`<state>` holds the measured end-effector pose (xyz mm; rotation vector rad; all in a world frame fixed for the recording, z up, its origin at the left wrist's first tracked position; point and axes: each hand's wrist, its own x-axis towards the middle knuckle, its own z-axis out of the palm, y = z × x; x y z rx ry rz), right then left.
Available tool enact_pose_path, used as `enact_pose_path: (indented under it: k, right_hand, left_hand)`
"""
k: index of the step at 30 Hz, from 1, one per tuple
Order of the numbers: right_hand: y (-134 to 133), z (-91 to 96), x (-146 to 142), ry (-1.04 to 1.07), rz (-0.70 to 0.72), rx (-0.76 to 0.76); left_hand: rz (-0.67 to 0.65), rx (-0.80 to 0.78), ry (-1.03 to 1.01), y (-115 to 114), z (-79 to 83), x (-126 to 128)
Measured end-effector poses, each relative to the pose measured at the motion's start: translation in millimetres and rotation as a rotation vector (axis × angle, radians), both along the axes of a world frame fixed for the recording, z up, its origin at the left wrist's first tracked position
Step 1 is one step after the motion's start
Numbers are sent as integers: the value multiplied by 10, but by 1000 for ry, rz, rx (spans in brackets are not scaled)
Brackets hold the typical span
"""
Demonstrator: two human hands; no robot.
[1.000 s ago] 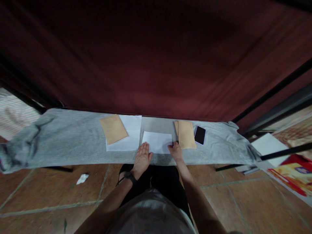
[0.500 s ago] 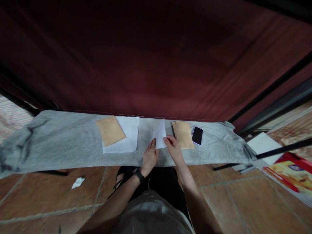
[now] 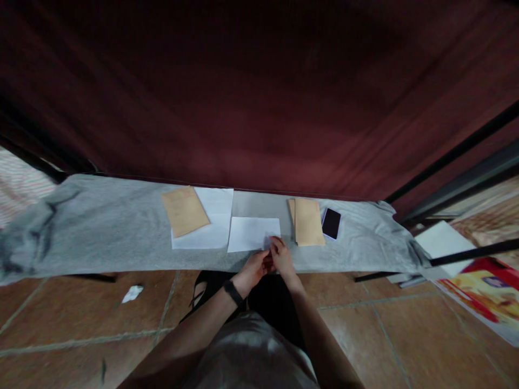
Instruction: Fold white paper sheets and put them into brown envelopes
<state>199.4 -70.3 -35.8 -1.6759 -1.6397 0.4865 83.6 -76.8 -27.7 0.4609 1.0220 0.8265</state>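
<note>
A folded white paper (image 3: 251, 233) lies flat on the grey cloth (image 3: 101, 232) in front of me. My left hand (image 3: 255, 267) and my right hand (image 3: 280, 255) meet at its near right corner, fingers pinched on the paper's edge. A black band sits on my left wrist. Left of the paper lie white sheets (image 3: 211, 221) with a brown envelope (image 3: 184, 210) on top. To the right rest a stack of brown envelopes (image 3: 308, 221) and a black phone (image 3: 331, 223).
A dark red curtain (image 3: 259, 97) hangs behind the cloth-covered bench. Black metal bars (image 3: 466, 254) cross at the right, over a white sheet (image 3: 441, 240) and a red-yellow printed packet (image 3: 486, 292) on the tiled floor. A crumpled paper scrap (image 3: 133, 293) lies on the floor at left.
The white paper was lifted and turned upright half a second ago; it now lies flat again. Both hands have drawn together at its near right corner.
</note>
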Motion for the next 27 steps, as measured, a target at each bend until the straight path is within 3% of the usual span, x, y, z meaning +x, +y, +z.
enact_pose_path:
  k: [3,5,9,10,13,18,27]
  right_hand:
    - [-18,-52,56,-27,-4,6]
    - [21,-29,52,-19,-6,10]
    - [202,18,-91,67,30,27]
    - [259,18,-145,81,46,29]
    - [421,-15,-294,32,111,26]
    - [563,-113,-377,-229,204,-9]
    - [574,-193,-204,-497,133,-42]
  left_hand:
    - [-13,61,136,-122,1,-135]
    - [6,206,282,-112,28,-218]
    - [-130,895,1039,112,38,-317]
    - [-189,1004,1231,187,16,-328]
    - [-351,1068,1502,390,-108,-344]
    - [-457,1110,1548,597,-280,-359]
    - [-495,1151,1610,772,-186,-558]
